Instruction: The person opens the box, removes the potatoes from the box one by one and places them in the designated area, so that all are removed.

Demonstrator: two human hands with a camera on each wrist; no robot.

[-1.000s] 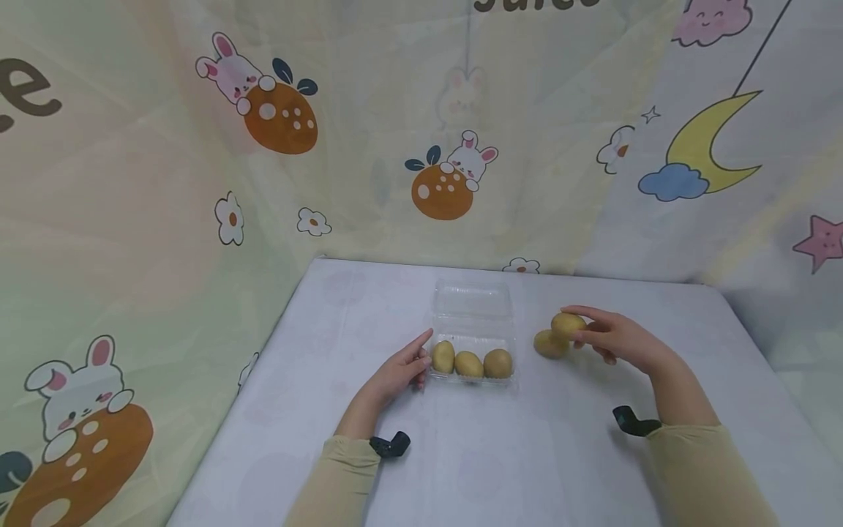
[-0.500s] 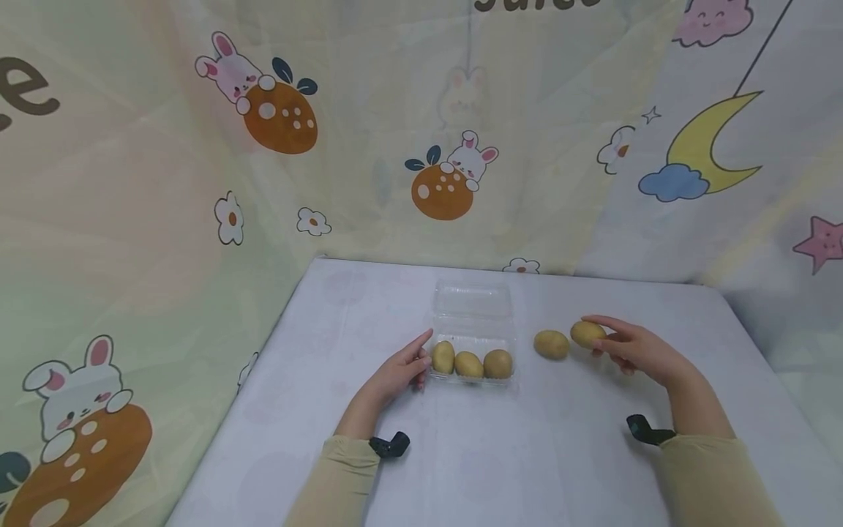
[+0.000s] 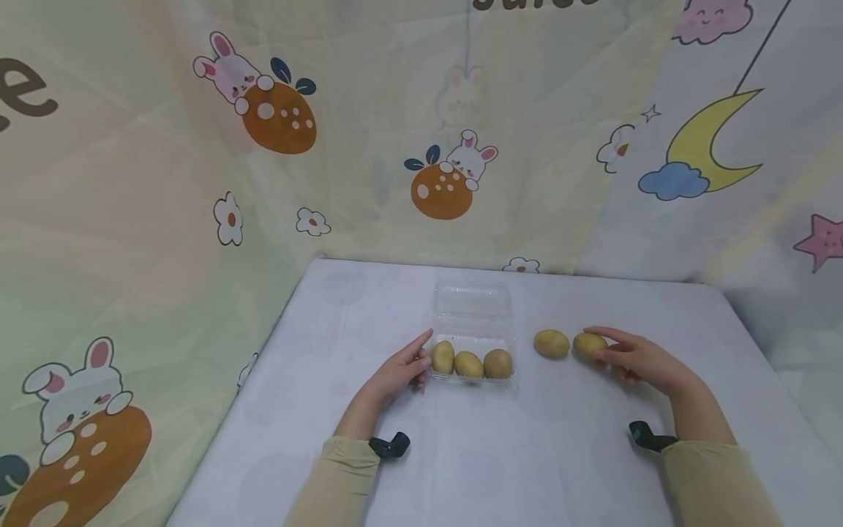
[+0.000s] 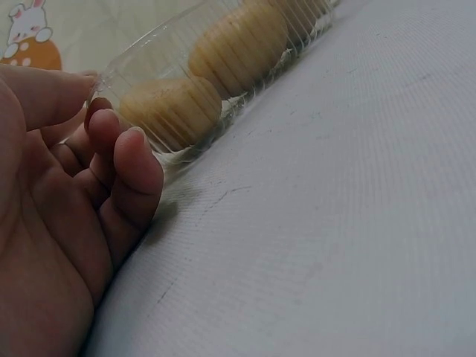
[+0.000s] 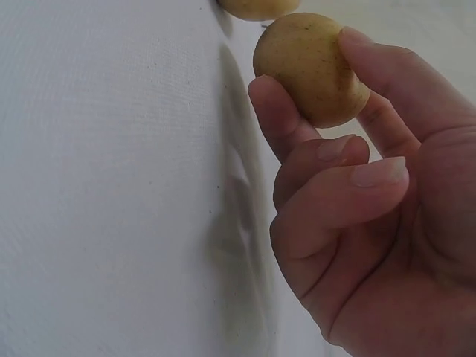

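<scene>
My left hand (image 3: 398, 369) grips the left edge of a clear plastic container (image 4: 160, 44), its thumb at the rim and the other fingers curled beside the wall. Three potatoes lie in a row inside, among them a left potato (image 3: 443, 357), a middle potato (image 3: 469, 364) and a rounder right potato (image 3: 497, 364). Between thumb and fingertips, my right hand (image 3: 639, 360) pinches another potato (image 5: 309, 71), low over the table and right of the container. A loose potato (image 3: 551, 344) lies just left of that one.
The container's clear lid (image 3: 472, 300) is folded back, flat behind the potatoes. A white cloth covers the table (image 3: 474, 468). Printed fabric (image 3: 369, 110) with rabbits and flowers hangs behind and to the left.
My right hand has carried its potato right and down, away from above the loose potato, to beside it. The left hand and container have stayed in place.
</scene>
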